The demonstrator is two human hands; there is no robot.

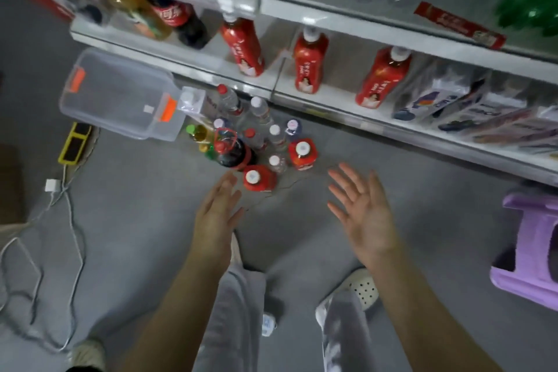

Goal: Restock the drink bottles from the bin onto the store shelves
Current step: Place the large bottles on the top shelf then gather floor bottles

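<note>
both hands, left hand (216, 214) and right hand (363, 211), fingers spread, empty, above grey floor (145, 220); bottles (256, 145) stand beside shelves (332, 100).

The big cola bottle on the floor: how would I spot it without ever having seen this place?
Find the clear plastic bin lying on the grey floor below the shelves. Just right of it stands a cluster of bottles. The cola bottle is at the cluster's near left: the only dark, almost black one, with a red cap, wider than the clear water bottles behind it.
</note>
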